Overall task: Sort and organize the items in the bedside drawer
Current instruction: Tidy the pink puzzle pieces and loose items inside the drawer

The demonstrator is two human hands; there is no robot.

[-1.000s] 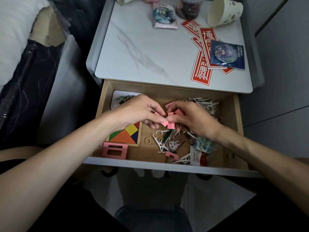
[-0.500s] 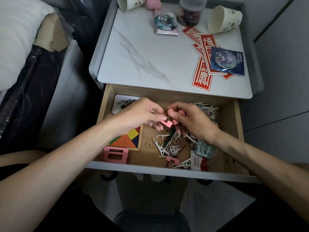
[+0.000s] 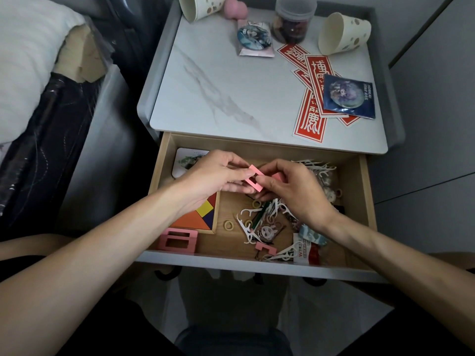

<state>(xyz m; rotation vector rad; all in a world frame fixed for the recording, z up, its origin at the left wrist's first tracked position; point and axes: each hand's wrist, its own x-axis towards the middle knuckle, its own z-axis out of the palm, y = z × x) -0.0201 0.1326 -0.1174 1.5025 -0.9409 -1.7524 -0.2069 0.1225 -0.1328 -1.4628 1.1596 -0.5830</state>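
Over the open light-wood bedside drawer (image 3: 364,199), both hands meet on a small pink rectangular frame piece (image 3: 254,177), held tilted in the air above the drawer's middle. The left hand (image 3: 214,177) pinches its left side between curled thumb and fingers (image 3: 236,187). The right hand (image 3: 295,192) has its fingers (image 3: 267,185) curled in and pinching the piece's right edge. Below them in the drawer lie a wooden-framed tangram puzzle of coloured tiles (image 3: 204,214) at the left, a larger pink double-window frame (image 3: 178,240) against the front wall, and a loose heap of white plastic floss picks (image 3: 273,210) with a pink C-shaped piece (image 3: 266,248) just in front. Red printed stickers (image 3: 309,119) lie on the white marble worktop (image 3: 226,86).
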